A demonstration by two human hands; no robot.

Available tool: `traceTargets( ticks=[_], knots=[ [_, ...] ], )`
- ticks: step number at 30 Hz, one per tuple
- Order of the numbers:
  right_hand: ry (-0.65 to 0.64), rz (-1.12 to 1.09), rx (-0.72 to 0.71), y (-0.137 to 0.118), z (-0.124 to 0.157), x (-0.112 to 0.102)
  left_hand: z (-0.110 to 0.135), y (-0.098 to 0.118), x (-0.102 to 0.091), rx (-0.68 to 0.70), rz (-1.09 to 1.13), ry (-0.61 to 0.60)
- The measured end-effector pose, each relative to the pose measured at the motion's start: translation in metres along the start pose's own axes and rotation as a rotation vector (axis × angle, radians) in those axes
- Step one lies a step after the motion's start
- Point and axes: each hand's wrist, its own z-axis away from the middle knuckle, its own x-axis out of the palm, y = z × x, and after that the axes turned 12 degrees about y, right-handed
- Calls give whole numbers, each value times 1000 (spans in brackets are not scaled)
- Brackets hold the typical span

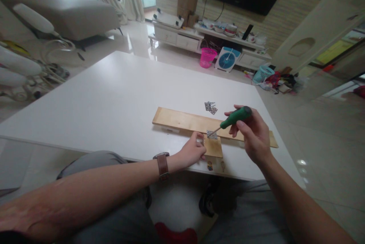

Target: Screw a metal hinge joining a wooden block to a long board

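Observation:
My right hand (253, 133) is closed around the green handle of a screwdriver (236, 117). The screwdriver slants down to the left, its tip at a metal hinge (211, 134). That hinge lies where a small wooden block (213, 148) meets a long wooden board (182, 119). My left hand (195, 148) grips the left side of the small block, fingers curled at its edge. Whether the tip sits in a screw is too small to tell. Beyond the board lie loose hinges (211, 107) in a little pile.
All of this rests on a white table (94, 91). Near its front edge are small stickers (210, 165). Past the table stand a pink basket (207, 58), a box fan (227, 60) and a low white cabinet (168, 35). A blue basket (262, 73) is at the right.

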Motion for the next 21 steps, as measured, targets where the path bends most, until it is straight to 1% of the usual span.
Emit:
traceTargets(
  ticks=[2, 5, 8, 13, 16, 21],
  knots=[
    [47, 17, -15, -1, -1, 2, 0, -2, -2, 44, -17, -19],
    [91, -16, -8, 0, -2, 4, 0, -1, -3, 74, -52, -44],
    [85, -41, 23, 3, -4, 5, 1, 0, -3, 92, -75, -51],
    [30, -35, 52, 5, -4, 4, 1, 1, -2, 64, -68, -42],
    [27, -27, 72, 6, -4, 3, 1, 0, -2, 70, -52, -42],
    [66, 99, 15, 10, -3, 2, -2, -2, -2, 102, -77, -54]
  ],
)
